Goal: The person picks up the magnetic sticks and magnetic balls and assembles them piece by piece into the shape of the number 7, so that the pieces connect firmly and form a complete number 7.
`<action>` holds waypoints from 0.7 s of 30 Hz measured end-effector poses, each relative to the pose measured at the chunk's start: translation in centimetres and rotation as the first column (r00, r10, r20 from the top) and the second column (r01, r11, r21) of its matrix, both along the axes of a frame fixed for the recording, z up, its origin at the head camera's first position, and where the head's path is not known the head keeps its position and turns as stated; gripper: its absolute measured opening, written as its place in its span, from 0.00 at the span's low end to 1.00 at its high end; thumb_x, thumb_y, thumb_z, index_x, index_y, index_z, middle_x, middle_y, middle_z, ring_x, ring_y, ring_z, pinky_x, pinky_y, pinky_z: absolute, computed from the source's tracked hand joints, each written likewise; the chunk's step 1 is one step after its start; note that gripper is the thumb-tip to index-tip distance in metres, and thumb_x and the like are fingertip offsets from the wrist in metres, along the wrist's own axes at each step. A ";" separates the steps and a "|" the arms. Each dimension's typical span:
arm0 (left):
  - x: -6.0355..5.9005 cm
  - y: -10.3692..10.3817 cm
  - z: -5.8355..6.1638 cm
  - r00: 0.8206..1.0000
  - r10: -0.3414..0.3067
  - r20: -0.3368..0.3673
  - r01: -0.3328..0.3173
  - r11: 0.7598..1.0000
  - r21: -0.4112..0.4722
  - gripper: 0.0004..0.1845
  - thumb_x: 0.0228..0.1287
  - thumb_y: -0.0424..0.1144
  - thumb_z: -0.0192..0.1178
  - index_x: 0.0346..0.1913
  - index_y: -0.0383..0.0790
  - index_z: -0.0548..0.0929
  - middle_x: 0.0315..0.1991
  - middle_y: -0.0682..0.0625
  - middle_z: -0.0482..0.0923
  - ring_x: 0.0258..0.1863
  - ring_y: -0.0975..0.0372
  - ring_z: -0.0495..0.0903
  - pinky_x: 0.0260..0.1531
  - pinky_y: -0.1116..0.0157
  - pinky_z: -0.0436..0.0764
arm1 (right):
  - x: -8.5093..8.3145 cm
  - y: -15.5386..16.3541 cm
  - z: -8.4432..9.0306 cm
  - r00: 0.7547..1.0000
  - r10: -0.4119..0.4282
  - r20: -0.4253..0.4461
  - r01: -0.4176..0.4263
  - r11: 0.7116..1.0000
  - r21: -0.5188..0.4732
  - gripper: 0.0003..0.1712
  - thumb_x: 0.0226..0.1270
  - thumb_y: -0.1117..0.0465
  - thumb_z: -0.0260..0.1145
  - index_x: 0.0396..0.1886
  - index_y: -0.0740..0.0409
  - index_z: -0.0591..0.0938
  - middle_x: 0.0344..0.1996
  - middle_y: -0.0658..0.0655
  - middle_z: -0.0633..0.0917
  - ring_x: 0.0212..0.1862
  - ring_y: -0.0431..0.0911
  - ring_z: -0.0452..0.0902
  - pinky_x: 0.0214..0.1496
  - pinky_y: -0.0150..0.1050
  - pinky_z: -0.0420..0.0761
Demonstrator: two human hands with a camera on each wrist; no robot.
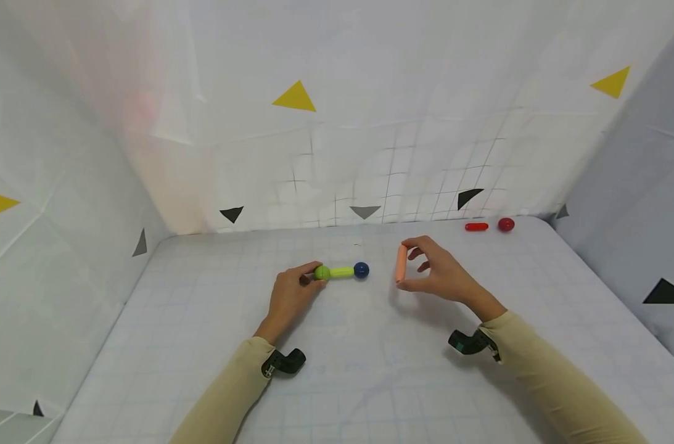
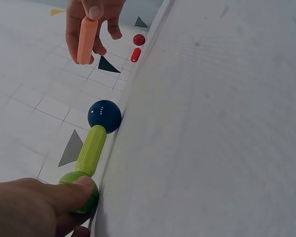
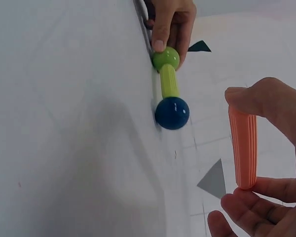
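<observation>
My left hand pinches a green ball between thumb and fingers, low over the table. A yellow-green ribbed rod runs from that ball to a dark blue ball, the three joined in a line. To the right, my right hand holds an orange ribbed rod by its two ends, thumb at one and fingertips at the other. In the right wrist view the orange rod stands apart from the blue ball.
A short red rod and a red ball lie at the table's back right. White sheet walls with yellow, black and grey triangles enclose the table. A dark camera is strapped to each wrist.
</observation>
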State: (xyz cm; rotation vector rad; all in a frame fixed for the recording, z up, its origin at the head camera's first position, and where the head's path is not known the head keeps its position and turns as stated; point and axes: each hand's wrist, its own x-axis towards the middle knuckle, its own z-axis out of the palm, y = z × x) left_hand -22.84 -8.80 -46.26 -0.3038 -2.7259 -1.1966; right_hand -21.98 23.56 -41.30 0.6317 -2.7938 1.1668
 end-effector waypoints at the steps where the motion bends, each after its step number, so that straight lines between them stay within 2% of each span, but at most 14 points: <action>1: 0.0 0.0 0.0 1.000 0.002 0.001 -0.002 1.000 -0.002 0.22 0.54 0.44 0.69 0.54 0.54 0.82 0.40 0.57 0.82 0.32 0.66 0.74 0.31 0.63 0.72 | 0.0 -0.2 -0.1 1.000 0.006 0.000 -0.006 1.000 -0.001 0.51 0.41 0.40 0.77 0.63 0.55 0.65 0.52 0.49 0.71 0.52 0.52 0.70 0.44 0.46 0.78; 15: -0.1 0.0 -0.2 0.999 -0.013 -0.037 0.013 1.000 0.006 0.22 0.54 0.43 0.69 0.54 0.53 0.82 0.41 0.56 0.82 0.32 0.66 0.75 0.31 0.64 0.74 | 0.8 -1.9 -1.0 0.998 0.066 0.006 -0.066 0.997 -0.041 0.50 0.41 0.44 0.78 0.63 0.52 0.65 0.54 0.48 0.71 0.52 0.51 0.71 0.43 0.44 0.78; 21: -0.1 -0.1 -0.2 0.999 -0.018 -0.028 0.018 1.000 0.014 0.22 0.54 0.43 0.69 0.54 0.52 0.82 0.42 0.57 0.82 0.32 0.66 0.76 0.32 0.63 0.74 | 1.1 -2.7 -1.5 0.996 0.089 0.003 -0.089 0.994 -0.061 0.48 0.41 0.44 0.78 0.62 0.52 0.67 0.53 0.48 0.72 0.52 0.50 0.71 0.42 0.44 0.78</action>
